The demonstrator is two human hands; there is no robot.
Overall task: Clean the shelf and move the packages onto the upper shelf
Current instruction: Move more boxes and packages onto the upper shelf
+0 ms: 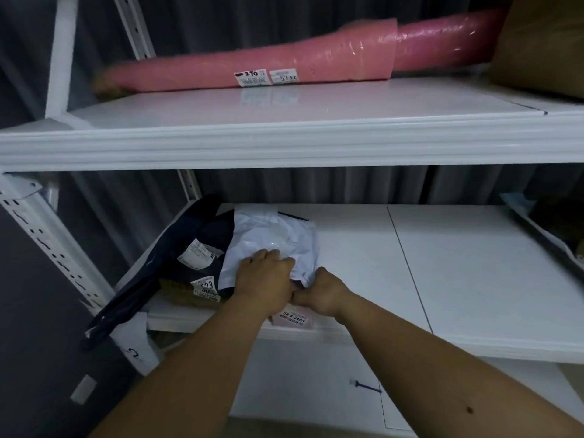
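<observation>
A pile of packages lies at the left end of the lower shelf (pixel 442 263). On top is a crumpled white plastic package (pixel 278 232). My left hand (pixel 264 279) lies over its front edge, fingers curled onto it. My right hand (pixel 322 292) grips its lower right corner, and the two hands touch. Left of it is a dark navy package (pixel 196 235) with a white label, hanging over the shelf's left edge. Under my hands peeks a pale pink package (pixel 295 317) with a numbered label. A brown package (pixel 180 292) with a label sits below the navy one.
The upper shelf (pixel 284 105) holds a long pink wrapped roll (pixel 284 63) at its back and a brown cardboard box (pixel 543 42) at the right. A tray-like item (pixel 543 235) sits at the lower shelf's right end. White slotted uprights (pixel 47 241) stand at the left.
</observation>
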